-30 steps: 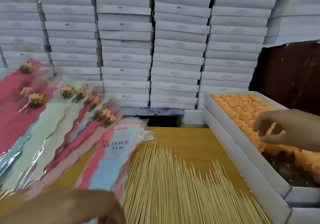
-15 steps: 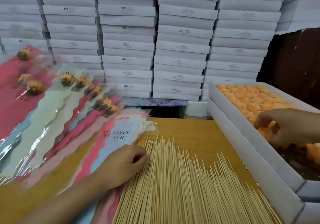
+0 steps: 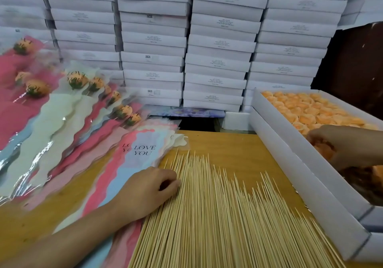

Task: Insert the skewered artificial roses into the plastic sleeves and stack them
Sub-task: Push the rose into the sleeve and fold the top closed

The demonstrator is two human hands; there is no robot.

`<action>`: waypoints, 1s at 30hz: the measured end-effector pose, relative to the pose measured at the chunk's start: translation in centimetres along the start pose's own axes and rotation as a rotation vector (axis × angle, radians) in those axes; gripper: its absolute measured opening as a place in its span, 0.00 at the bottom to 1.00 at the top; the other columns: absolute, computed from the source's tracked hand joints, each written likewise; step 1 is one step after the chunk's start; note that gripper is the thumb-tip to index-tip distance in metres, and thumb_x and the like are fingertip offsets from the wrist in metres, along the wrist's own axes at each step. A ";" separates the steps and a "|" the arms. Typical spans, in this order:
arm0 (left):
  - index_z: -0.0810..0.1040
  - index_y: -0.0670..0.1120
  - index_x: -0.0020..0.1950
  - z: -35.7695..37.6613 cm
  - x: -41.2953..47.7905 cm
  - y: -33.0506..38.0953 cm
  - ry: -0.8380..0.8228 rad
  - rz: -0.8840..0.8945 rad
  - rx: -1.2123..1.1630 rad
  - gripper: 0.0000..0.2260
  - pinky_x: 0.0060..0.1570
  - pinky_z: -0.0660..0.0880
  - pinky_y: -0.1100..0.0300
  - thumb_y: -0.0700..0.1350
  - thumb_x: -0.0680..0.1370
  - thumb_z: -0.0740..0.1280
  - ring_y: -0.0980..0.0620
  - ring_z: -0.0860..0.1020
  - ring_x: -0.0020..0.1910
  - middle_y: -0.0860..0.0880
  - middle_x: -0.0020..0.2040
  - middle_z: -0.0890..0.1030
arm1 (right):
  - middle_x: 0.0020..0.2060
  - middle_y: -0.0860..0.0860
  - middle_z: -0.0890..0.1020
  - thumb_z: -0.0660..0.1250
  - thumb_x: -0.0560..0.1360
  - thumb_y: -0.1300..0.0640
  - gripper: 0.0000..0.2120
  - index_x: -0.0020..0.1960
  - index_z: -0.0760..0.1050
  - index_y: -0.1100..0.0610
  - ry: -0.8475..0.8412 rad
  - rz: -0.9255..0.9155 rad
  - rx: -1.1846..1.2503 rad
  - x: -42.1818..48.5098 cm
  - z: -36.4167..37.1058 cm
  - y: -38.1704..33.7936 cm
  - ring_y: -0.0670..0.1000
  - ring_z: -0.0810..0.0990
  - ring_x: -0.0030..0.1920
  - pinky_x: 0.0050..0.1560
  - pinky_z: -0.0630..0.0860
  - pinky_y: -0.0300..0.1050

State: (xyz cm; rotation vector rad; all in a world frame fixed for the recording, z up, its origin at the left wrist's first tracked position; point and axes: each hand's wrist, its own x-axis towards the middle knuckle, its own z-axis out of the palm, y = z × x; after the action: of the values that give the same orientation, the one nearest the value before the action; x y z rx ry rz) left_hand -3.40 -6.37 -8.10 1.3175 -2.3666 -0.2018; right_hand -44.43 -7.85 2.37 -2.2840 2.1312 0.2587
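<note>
A wide bed of bamboo skewers [image 3: 223,211] covers the wooden table. My left hand [image 3: 149,189] rests at its left edge, fingers curled and pinching at the outermost skewers. My right hand [image 3: 344,145] reaches down into the white box [image 3: 290,164] of orange rose heads [image 3: 306,110], fingers curled round one rose head [image 3: 324,148]. Empty "LOVE YOU" plastic sleeves [image 3: 143,149] lie left of the skewers. Several sleeved roses [image 3: 78,81] lie stacked in a fan at the far left.
Stacks of flat white cartons [image 3: 217,45] form a wall behind the table. A dark brown panel [image 3: 356,64] stands behind the rose box. Bare table wood [image 3: 223,143] shows between the skewer tips and the cartons.
My left hand came up from the lower edge to the left side of the skewers and closed its fingers there. My right hand sank lower into the rose box.
</note>
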 end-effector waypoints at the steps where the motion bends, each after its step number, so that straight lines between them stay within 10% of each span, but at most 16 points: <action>1: 0.67 0.45 0.35 0.0 0.0 0.0 0.001 0.002 0.002 0.18 0.32 0.64 0.59 0.52 0.81 0.60 0.54 0.70 0.32 0.52 0.29 0.69 | 0.48 0.40 0.72 0.80 0.60 0.42 0.25 0.48 0.67 0.37 -0.006 -0.005 -0.015 0.1 0.1 0.1 0.44 0.74 0.47 0.45 0.73 0.37; 30: 0.65 0.48 0.34 0.3 -0.1 -0.2 0.010 0.010 0.010 0.18 0.31 0.63 0.63 0.54 0.81 0.60 0.55 0.70 0.32 0.52 0.29 0.69 | 0.43 0.37 0.74 0.74 0.66 0.38 0.16 0.41 0.67 0.38 0.091 0.021 -0.050 -0.2 -0.5 0.3 0.40 0.74 0.42 0.33 0.65 0.29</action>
State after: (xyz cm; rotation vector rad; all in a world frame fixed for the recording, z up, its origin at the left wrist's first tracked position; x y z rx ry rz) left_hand -3.29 -6.40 -8.46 1.3079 -2.3685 -0.1805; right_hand -44.65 -7.73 2.91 -2.3454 2.2174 0.2150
